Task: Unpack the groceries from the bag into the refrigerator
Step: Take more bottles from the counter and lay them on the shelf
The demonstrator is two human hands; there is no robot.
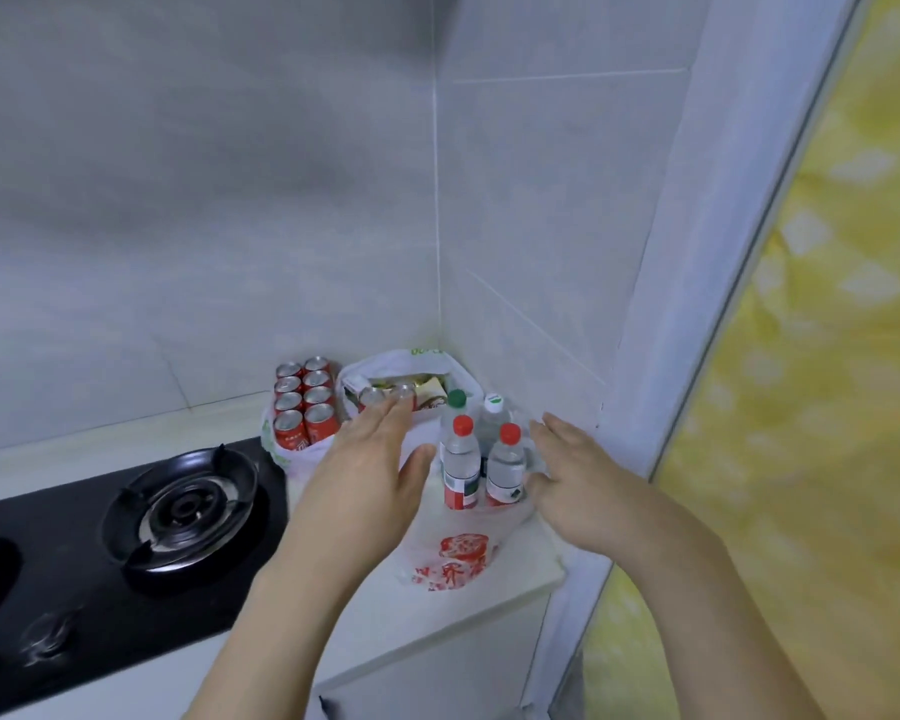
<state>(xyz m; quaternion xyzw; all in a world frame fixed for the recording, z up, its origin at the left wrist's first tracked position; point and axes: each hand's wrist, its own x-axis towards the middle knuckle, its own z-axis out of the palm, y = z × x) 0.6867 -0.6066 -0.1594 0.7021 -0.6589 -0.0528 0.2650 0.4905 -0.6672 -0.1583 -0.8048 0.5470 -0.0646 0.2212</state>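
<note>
Several water bottles (461,462) with red and green caps stand in a white plastic bag with red print (458,556) on the counter corner. My left hand (372,459) is spread with straight fingers just left of the bottles. My right hand (575,472) is spread just right of them, its thumb near the front right bottle (505,467). Neither hand holds anything. Behind, a second white bag (380,363) holds packets and two cans. Further left, a third bag holds several red soda cans (305,405).
A black gas stove (183,511) with a burner lies left of the bags. Grey tiled walls (230,200) meet in the corner behind. A white frame and a yellow patterned curtain (822,407) stand at the right. The counter's front edge (479,602) is near.
</note>
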